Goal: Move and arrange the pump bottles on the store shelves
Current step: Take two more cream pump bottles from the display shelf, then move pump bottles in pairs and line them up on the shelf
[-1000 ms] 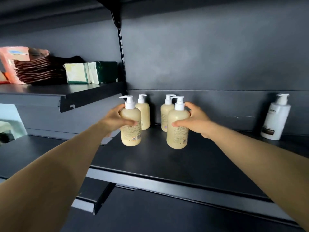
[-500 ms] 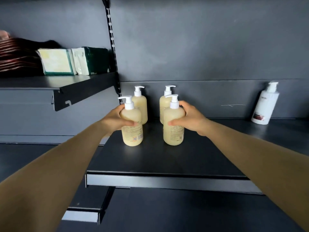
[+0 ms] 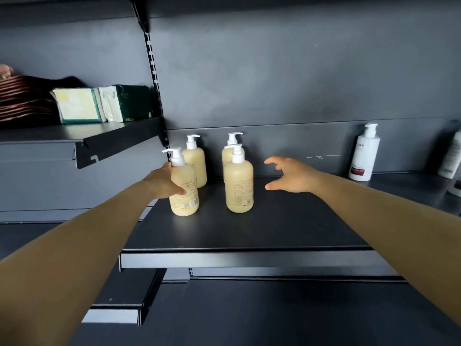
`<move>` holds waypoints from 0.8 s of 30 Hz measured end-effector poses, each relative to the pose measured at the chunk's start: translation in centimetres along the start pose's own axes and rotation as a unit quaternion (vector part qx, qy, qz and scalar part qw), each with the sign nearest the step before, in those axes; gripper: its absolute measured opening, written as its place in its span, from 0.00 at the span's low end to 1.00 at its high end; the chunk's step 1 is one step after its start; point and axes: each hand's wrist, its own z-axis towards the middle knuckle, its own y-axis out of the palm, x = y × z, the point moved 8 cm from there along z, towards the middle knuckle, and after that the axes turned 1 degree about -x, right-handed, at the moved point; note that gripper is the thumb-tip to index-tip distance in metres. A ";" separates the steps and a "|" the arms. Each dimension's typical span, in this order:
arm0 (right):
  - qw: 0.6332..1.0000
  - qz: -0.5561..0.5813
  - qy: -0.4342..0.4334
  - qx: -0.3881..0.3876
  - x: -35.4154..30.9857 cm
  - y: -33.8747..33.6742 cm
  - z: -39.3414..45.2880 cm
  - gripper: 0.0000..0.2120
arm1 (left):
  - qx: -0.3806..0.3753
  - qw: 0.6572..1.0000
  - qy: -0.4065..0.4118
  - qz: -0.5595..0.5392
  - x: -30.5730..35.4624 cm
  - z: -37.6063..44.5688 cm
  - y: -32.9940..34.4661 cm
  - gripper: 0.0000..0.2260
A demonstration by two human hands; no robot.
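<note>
Several yellow pump bottles with white pumps stand in two rows on the dark shelf [image 3: 249, 233]. My left hand [image 3: 163, 182] grips the front left bottle [image 3: 184, 193], which stands on the shelf. The front right bottle [image 3: 239, 186] stands alone, a short gap left of my right hand [image 3: 289, 176], whose fingers are spread and hold nothing. Behind them stand the back left bottle [image 3: 195, 163] and the back right bottle [image 3: 230, 151], partly hidden by the front right one.
A white pump bottle [image 3: 364, 156] stands at the shelf's back right, with another pale bottle [image 3: 452, 156] at the frame edge. A higher shelf [image 3: 82, 136] on the left carries tissue packs [image 3: 99, 103] and stacked packets [image 3: 22, 101]. Lower shelves lie below.
My right hand has let go of the front right bottle and drawn away to the right, fingers spread. My left hand keeps its grip on the front left bottle.
</note>
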 end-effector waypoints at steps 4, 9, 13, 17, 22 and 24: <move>0.996 -0.082 0.017 -0.015 4.0 -3.0 -3.4 0.35 | -0.008 0.991 -0.043 0.127 3.3 -3.5 0.2 0.30; 0.990 -0.133 0.022 -0.032 10.1 -7.2 -8.3 0.39 | -0.029 0.979 -0.036 0.201 10.7 -7.5 2.6 0.32; 0.987 -0.153 0.015 -0.036 14.8 -10.3 -12.5 0.41 | -0.033 0.974 -0.019 0.223 18.3 -11.0 5.7 0.31; 0.985 -0.172 0.006 -0.029 18.7 -13.1 -16.0 0.42 | -0.033 0.971 -0.006 0.236 24.2 -13.6 8.6 0.35; 0.984 -0.179 0.005 -0.014 22.3 -16.7 -19.7 0.41 | -0.045 0.975 0.009 0.217 30.1 -16.3 10.7 0.36; 0.984 -0.178 0.008 -0.005 23.4 -18.0 -20.8 0.41 | -0.042 0.975 0.019 0.219 32.0 -16.8 11.0 0.37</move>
